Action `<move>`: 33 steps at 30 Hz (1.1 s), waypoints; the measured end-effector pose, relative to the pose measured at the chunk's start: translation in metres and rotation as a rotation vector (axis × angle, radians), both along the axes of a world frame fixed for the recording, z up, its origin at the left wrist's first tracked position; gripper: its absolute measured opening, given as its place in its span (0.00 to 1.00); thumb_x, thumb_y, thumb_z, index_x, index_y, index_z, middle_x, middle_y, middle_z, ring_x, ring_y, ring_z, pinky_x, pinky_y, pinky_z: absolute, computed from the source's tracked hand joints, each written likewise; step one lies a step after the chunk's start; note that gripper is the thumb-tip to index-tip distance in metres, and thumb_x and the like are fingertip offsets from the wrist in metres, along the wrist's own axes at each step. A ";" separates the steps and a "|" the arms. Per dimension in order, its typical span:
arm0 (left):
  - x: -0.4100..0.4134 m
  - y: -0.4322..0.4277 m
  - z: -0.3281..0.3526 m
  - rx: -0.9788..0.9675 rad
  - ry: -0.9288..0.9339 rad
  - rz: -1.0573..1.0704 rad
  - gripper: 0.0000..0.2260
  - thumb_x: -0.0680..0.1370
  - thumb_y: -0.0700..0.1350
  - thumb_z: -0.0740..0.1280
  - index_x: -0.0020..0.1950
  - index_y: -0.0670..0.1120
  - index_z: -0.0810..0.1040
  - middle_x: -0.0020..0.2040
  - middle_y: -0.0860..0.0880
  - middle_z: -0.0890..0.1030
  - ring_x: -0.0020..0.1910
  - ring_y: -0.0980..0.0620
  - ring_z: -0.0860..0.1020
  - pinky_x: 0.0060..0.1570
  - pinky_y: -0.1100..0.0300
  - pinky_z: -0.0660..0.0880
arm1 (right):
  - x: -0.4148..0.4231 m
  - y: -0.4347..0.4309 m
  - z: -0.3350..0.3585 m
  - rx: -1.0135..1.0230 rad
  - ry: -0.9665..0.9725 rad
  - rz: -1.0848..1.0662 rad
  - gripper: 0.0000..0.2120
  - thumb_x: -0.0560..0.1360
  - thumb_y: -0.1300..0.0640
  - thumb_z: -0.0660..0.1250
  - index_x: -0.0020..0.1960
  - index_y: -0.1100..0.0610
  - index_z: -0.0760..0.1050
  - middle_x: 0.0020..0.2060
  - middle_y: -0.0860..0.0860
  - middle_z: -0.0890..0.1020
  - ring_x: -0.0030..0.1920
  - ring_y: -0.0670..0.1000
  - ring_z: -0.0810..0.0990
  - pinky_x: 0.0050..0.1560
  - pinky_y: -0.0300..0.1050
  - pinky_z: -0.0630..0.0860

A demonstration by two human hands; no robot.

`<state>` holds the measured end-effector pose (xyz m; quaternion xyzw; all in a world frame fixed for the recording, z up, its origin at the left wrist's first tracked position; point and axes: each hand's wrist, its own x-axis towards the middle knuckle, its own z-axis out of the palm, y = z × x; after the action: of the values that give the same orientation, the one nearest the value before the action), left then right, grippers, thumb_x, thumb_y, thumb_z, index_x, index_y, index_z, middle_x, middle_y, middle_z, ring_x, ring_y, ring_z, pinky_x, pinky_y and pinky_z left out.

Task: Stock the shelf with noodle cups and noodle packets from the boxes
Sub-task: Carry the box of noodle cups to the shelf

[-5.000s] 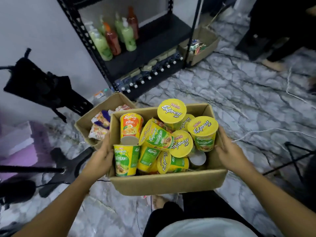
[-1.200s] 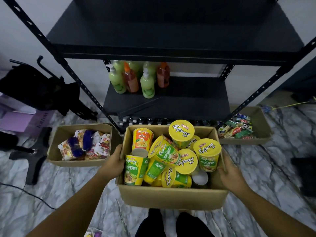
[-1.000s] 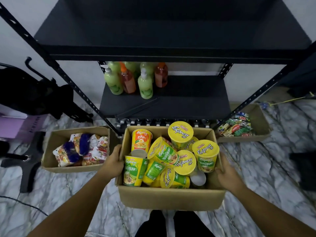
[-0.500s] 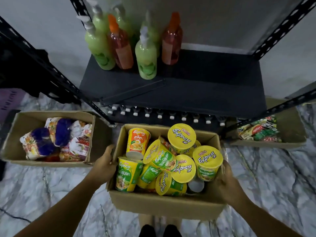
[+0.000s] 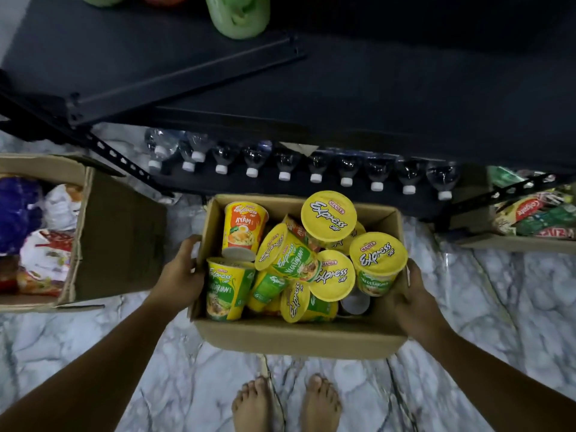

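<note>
We see packets (image 5: pixel 46 260) at left & bottles (image 5: pixel 238 17) up top cut off. Our L hand (image 5: pixel 180 275) & R hand (image 5: pixel 411 300) clamp the box (image 5: pixel 296 336) walls; cups (image 5: pixel 328 215) heaped inside, just before the shelf (image 5: pixel 405 88).

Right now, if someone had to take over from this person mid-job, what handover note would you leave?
Left hand: grips the left wall of the cup box.
Right hand: grips its right wall.
Things: noodle cups lie jumbled in that box, in front of the shelf. Noodle packets sit in the packet box on the floor to the left.
Done: nothing stocked; the visible shelf board carries only bottles at the back.
Left: move all the cups, then the packets, onto the shelf.
</note>
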<state>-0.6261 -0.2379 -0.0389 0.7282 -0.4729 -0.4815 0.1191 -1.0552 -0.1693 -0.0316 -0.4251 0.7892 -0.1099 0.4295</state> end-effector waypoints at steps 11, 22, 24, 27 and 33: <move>-0.007 -0.042 -0.038 0.010 -0.048 -0.017 0.28 0.81 0.34 0.61 0.62 0.70 0.65 0.57 0.40 0.82 0.55 0.38 0.81 0.55 0.35 0.80 | 0.004 -0.032 -0.057 0.011 0.035 -0.051 0.36 0.81 0.65 0.59 0.80 0.40 0.48 0.38 0.55 0.79 0.35 0.58 0.79 0.36 0.46 0.71; -0.008 -0.049 -0.044 -0.016 -0.035 -0.008 0.25 0.83 0.38 0.60 0.75 0.61 0.64 0.67 0.42 0.78 0.66 0.40 0.77 0.63 0.39 0.76 | 0.011 -0.045 -0.054 -0.035 0.041 -0.007 0.35 0.82 0.63 0.60 0.81 0.44 0.49 0.60 0.62 0.80 0.53 0.68 0.81 0.52 0.55 0.76; -0.009 -0.043 -0.040 -0.034 -0.043 0.036 0.21 0.85 0.42 0.60 0.75 0.60 0.67 0.68 0.43 0.78 0.66 0.40 0.77 0.64 0.41 0.76 | 0.014 -0.044 -0.041 -0.054 0.038 -0.012 0.35 0.81 0.64 0.60 0.81 0.41 0.51 0.53 0.57 0.80 0.45 0.60 0.80 0.46 0.50 0.72; -0.012 -0.032 -0.027 -0.075 -0.096 0.041 0.18 0.86 0.46 0.59 0.76 0.55 0.70 0.66 0.41 0.80 0.61 0.40 0.79 0.61 0.45 0.78 | 0.024 -0.038 -0.014 -0.141 0.027 -0.049 0.31 0.82 0.62 0.60 0.79 0.40 0.58 0.57 0.45 0.76 0.53 0.49 0.75 0.52 0.45 0.70; -0.026 -0.011 0.011 -0.165 -0.078 0.000 0.18 0.85 0.48 0.61 0.75 0.51 0.73 0.65 0.46 0.82 0.63 0.46 0.80 0.59 0.54 0.76 | 0.043 -0.017 0.025 -0.314 0.077 0.008 0.24 0.82 0.61 0.65 0.76 0.52 0.68 0.69 0.50 0.76 0.69 0.50 0.71 0.66 0.45 0.66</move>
<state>-0.6517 -0.2491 -0.0278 0.7341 -0.5154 -0.4121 0.1601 -1.0122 -0.1861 -0.0064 -0.4940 0.7765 -0.2140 0.3275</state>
